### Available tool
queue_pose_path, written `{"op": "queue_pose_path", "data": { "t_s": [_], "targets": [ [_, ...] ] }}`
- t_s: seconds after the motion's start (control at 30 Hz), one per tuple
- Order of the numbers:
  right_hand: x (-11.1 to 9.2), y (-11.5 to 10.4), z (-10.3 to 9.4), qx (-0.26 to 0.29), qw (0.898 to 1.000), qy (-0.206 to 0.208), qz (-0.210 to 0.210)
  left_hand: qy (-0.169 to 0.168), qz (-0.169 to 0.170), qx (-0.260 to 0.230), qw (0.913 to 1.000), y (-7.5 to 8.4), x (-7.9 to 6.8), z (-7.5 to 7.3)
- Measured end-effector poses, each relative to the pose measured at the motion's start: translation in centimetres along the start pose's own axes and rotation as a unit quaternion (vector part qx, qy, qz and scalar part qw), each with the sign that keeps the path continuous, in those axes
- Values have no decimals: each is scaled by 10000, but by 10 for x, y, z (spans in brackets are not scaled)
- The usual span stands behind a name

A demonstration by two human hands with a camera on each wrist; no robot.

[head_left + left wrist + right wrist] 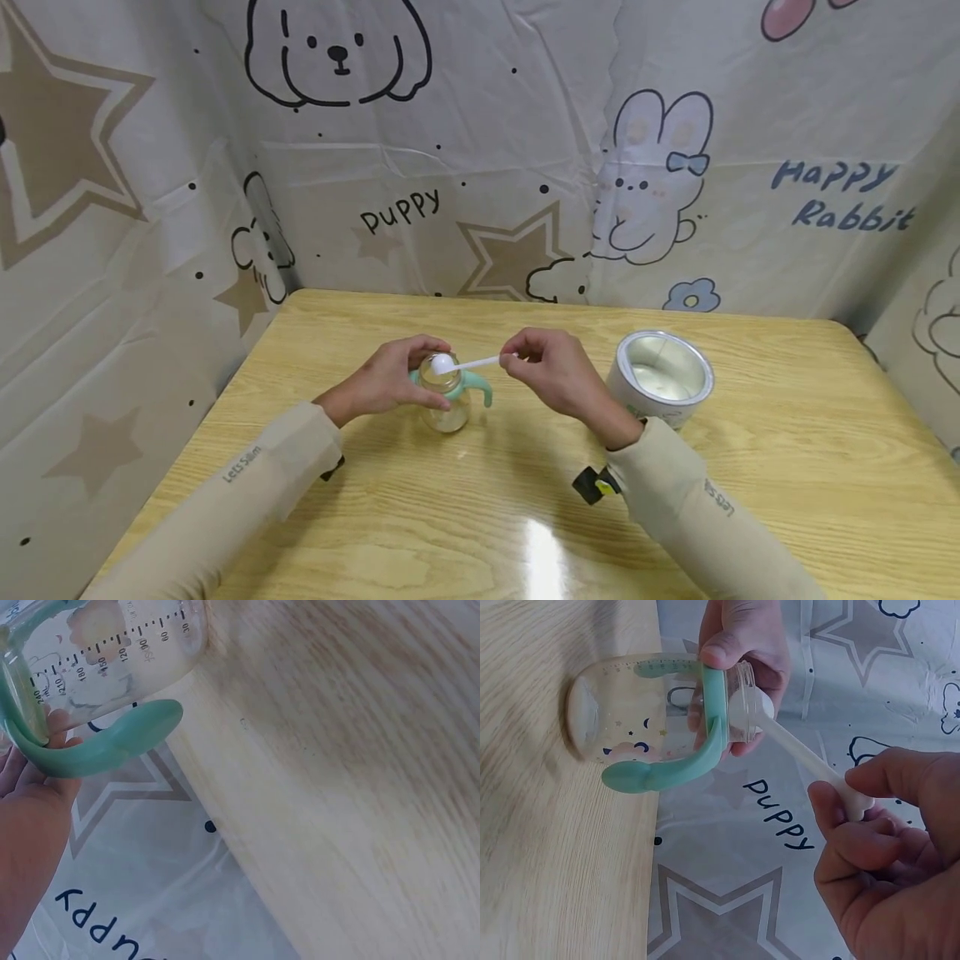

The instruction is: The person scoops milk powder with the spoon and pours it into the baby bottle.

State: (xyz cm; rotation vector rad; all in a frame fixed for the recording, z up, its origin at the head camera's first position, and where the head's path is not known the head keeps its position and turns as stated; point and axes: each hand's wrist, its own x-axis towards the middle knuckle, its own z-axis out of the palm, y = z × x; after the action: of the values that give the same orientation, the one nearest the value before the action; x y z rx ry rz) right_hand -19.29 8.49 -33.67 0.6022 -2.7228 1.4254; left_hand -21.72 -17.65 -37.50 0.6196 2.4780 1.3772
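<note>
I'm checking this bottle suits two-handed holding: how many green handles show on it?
2. One green handle sticks out toward the right hand; the other green handle, partly hidden, is on the opposite side of the bottle, by the left hand.

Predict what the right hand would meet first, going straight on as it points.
The right hand, holding the spoon, would probably meet the bottle first, perhaps at its green handle; depth is unclear.
</note>
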Motion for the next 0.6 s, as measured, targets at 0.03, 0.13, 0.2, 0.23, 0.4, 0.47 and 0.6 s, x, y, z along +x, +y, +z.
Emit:
{"op": "queue_pose_path", "data": {
  "t_s": [0.03, 0.13, 0.2, 0.23, 0.4, 0.47, 0.6],
  "targets": [
    [1, 0, 0, -7, 10000, 19, 11, -3, 5, 23, 10000, 1, 0, -1],
    [2, -1, 0, 51, 9999, 83, 44, 3, 15, 95, 10000, 2, 1, -2],
    [3, -1, 1, 135, 9998, 123, 84, -8, 90, 184, 9998, 2, 1, -3],
    [4, -1, 1, 176, 9997, 131, 110, -16, 154, 255, 9996, 2, 1, -3],
    [5, -1, 2, 396, 9988, 79, 270, -105, 428, 578, 9974, -1, 1, -4],
    [5, 0, 1, 491, 9982, 83, 330, -142, 513, 649, 9965, -1, 2, -4],
    [5, 0, -2, 760, 9962, 134, 392, -178, 697, 769, 9944, -1, 3, -4]
  ]
}}
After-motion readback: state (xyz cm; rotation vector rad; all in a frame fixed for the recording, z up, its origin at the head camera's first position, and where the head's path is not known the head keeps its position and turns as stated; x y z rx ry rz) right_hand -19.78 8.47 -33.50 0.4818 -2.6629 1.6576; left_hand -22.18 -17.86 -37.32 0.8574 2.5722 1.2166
